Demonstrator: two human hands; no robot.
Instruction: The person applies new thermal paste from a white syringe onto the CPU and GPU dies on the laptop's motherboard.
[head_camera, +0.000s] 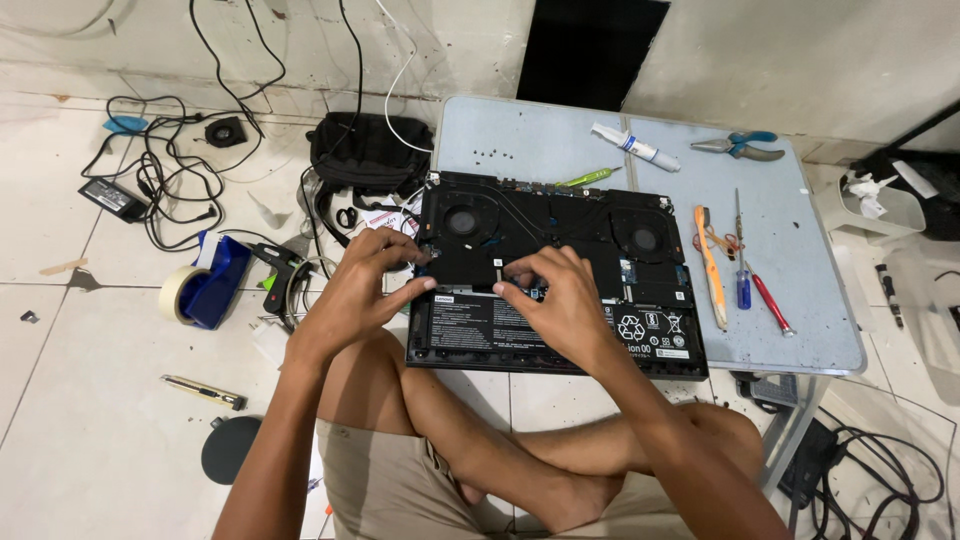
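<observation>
Two hands work on an opened laptop (555, 270) that lies bottom-up on a low pale blue bench (800, 330), its fans, board and battery (500, 325) bare. The left hand (362, 290) sits at the laptop's 9 o'clock edge, fingers curled and pinching at something small by the left fan; what they grip is too small to tell. The right hand (560, 300) rests near the middle of the laptop, just above the battery, fingertips bent down and pressing on the board; whether it holds anything cannot be told.

At 12 o'clock of the laptop a few small dark screws (492, 155) lie loose on the bench. At about 1 o'clock lie a white tube (634, 147) and a thin green tool (583, 178); further right, pliers with blue handles (742, 147). At 3 o'clock of the laptop lie an orange-handled tool (711, 265), a blue screwdriver (742, 260) and a red screwdriver (770, 303), side by side.

On the tiled floor at 11 o'clock a black bag (368, 152) stands, its contents hidden. At 9 o'clock lie a roll of masking tape (178, 293) touching a blue holder (218, 280), and a glue gun (275, 268). Further left, a black power adapter (110, 196) trails tangled cables. At 3 o'clock, past the bench, a white bin (868, 210) holds crumpled white tissue. The person sits cross-legged in tan shorts (385, 480).
</observation>
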